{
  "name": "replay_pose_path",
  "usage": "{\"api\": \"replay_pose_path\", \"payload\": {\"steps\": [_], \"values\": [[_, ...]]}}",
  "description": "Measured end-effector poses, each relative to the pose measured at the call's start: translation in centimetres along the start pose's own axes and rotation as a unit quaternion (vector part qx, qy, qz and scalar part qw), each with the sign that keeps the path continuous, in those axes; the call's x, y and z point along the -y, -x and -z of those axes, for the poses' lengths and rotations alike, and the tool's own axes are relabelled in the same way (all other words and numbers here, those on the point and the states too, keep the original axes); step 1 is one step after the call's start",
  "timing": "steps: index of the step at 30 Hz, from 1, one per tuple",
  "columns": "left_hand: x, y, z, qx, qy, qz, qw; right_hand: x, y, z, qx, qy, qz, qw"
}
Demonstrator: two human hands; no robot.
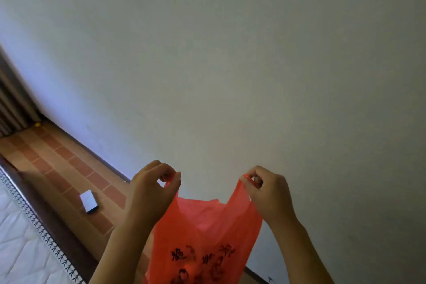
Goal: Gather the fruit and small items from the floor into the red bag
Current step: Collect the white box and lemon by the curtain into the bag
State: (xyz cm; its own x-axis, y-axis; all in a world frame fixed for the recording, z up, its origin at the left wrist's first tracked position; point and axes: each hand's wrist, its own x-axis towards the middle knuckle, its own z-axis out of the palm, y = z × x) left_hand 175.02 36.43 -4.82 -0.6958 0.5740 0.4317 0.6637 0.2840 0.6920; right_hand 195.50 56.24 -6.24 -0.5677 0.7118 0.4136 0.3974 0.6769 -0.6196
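Both hands pinch red bag (205,233) handles (held up).

Thin red bag (205,235) with dark print hangs upright, seemingly empty.

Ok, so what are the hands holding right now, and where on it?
The red bag, held up in front of the wall. The left hand pinches the left handle loop and the right hand pinches the right one, pulling them apart.

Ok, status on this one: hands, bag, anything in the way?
Left hand and right hand each pinch a handle. Red bag held up, spread. Small box on floor.
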Motion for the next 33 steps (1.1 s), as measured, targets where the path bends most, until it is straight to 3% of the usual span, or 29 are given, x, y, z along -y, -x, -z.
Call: {"api": "replay_pose_path", "payload": {"steps": [15,25,33], "values": [[10.7,-14.8,1.7,-0.04,0.031,0.035,0.998,6.2,-15.3,-11.1,0.032,-0.007,0.024,0.999],[17.5,-18.6,6.5,-0.14,-0.043,0.103,0.984,10.5,-24.0,-21.6,0.139,-0.079,0.106,0.981],[19.3,-18.1,11.5,-0.255,-0.138,0.194,0.937,16.2,-29.3,-30.5,0.237,-0.134,0.214,0.938]]}}
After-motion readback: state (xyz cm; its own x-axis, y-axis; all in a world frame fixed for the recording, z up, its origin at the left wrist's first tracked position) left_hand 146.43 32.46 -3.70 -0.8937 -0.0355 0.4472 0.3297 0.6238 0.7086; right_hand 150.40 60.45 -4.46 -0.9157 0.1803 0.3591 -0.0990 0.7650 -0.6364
